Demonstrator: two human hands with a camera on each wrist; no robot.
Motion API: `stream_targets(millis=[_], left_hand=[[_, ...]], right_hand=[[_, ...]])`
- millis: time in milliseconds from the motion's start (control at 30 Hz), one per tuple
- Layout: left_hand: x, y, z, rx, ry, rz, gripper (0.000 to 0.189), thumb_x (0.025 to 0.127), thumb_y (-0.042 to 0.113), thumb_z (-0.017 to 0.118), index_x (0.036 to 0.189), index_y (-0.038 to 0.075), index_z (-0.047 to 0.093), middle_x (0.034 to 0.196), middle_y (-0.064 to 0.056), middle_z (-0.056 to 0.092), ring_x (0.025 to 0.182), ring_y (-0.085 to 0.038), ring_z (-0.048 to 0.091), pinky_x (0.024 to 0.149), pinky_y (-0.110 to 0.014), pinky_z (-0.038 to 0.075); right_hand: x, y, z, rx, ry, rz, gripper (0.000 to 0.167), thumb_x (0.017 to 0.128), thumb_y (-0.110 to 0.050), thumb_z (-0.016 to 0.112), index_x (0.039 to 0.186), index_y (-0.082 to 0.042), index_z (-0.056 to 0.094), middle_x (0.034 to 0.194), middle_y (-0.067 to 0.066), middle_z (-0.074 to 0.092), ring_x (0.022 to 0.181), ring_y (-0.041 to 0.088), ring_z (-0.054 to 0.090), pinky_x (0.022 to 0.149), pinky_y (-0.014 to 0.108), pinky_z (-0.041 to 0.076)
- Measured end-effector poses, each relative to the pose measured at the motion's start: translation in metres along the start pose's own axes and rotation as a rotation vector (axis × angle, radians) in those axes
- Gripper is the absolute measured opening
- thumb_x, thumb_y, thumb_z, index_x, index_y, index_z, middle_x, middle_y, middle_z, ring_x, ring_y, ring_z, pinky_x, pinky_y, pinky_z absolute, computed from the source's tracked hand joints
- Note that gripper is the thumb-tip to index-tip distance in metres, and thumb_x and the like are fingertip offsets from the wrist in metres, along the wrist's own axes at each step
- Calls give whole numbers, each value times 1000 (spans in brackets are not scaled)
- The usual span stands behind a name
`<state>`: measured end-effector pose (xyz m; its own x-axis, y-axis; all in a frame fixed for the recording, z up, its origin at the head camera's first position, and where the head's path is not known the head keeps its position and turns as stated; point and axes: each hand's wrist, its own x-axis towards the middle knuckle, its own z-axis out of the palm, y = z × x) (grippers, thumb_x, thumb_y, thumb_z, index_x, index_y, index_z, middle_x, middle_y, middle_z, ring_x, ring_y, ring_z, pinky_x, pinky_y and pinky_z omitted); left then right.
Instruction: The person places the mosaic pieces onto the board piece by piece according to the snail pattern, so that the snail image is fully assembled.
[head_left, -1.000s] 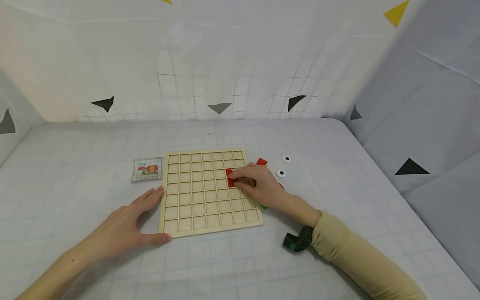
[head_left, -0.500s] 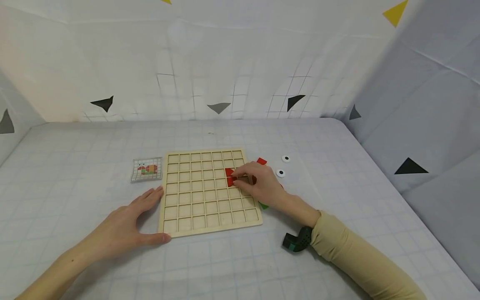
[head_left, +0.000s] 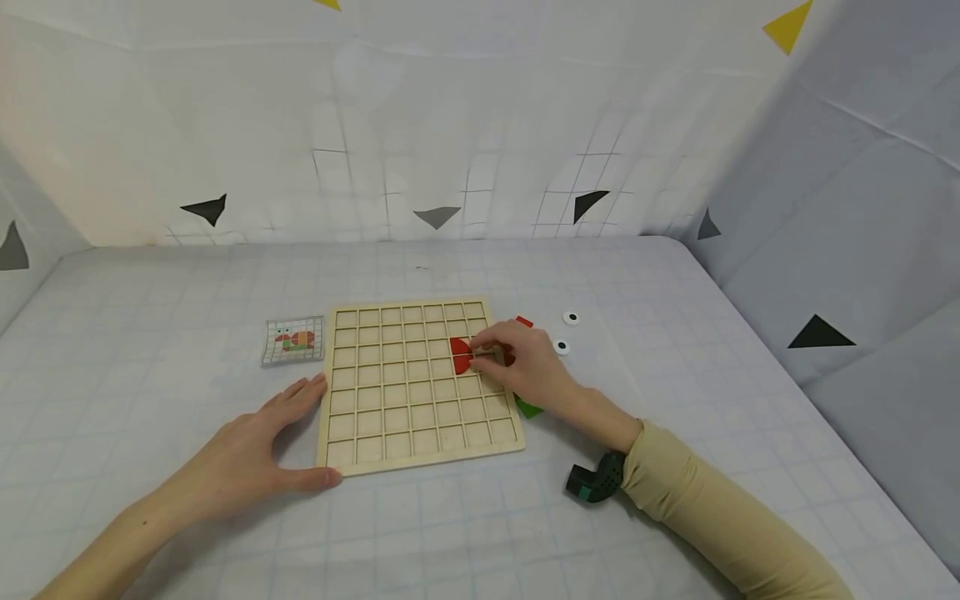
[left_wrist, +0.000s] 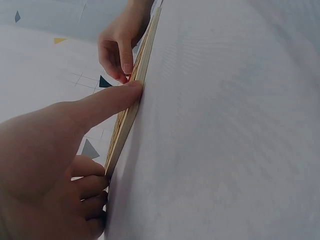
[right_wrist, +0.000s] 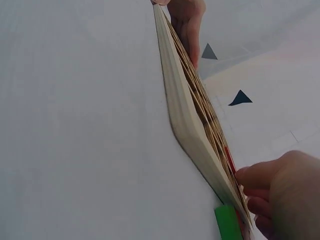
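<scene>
A square wooden grid board (head_left: 422,459) lies on the table. My left hand (head_left: 247,454) steadies its left side, fingers along the edge and thumb at the near corner. At the board's right part, two red quarter-round tiles (head_left: 459,345) sit one behind the other in neighbouring cells, forming a half circle. My right hand (head_left: 528,367) has its thumb and index fingertips slightly apart at their curved edges, touching them; its other fingers are mostly hidden. From the right wrist view, a red tile edge (right_wrist: 230,161) shows beside the fingertip.
Left of the board lies a small picture card (head_left: 295,340) with a coloured figure on a grid. Two white eye discs (head_left: 572,318) lie to the right. A green block (head_left: 528,407) and a red piece (head_left: 524,322) show partly around my right hand.
My right fingertips have slid slightly right off the two red tiles, and more of their curved edges shows. The left hand and the board stay put.
</scene>
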<state>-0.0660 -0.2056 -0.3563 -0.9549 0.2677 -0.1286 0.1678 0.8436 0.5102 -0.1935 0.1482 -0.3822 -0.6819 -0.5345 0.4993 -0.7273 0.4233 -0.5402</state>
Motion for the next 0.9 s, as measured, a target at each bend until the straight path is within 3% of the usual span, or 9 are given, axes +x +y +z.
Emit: stream_targets(millis=[100,233,400,600,700,900], left_hand=[[0,0,0,-3,2,1,118,66,83,68,160,28,23,163,-13,31,143,-47,34,103,-72,33],[-1,0,0,-10,5,4,117,66,83,68,160,28,24,163,-12,31,144,-46,33,103,-72,33],[-1,-1,1,-13,2,8,117,66,82,68,160,27,25,163,-12,30,145,-45,32,104,-72,32],[-1,-1,0,-18,-5,6,118,67,82,68,160,26,24,163,-12,29,145,-45,31,104,-72,32],[-1,-1,0,-18,-4,8,117,67,82,68,160,26,25,163,-12,29,146,-45,31,104,-72,32],[-1,0,0,-15,-4,11,117,67,82,68,160,25,25,164,-11,29,146,-43,30,105,-71,32]], right_hand=[[1,3,-13,-4,-11,37,20,84,-8,80,103,-6,75,97,4,74,81,19,65,72,34,55],[1,17,-38,17,-9,142,19,87,-8,77,106,-8,74,102,5,74,94,20,66,88,44,54],[-3,37,-61,6,-64,250,14,88,-12,76,102,-13,74,98,-1,73,94,16,64,90,46,49],[-6,49,-67,-17,-162,205,15,86,-18,80,98,-14,74,94,-4,72,89,13,65,88,42,51],[-7,52,-65,-45,-151,171,18,84,-18,82,99,-12,74,95,-3,72,89,14,65,87,41,53],[-9,56,-64,-63,-126,179,23,82,-17,84,103,-11,74,98,0,72,92,17,65,86,42,54]])
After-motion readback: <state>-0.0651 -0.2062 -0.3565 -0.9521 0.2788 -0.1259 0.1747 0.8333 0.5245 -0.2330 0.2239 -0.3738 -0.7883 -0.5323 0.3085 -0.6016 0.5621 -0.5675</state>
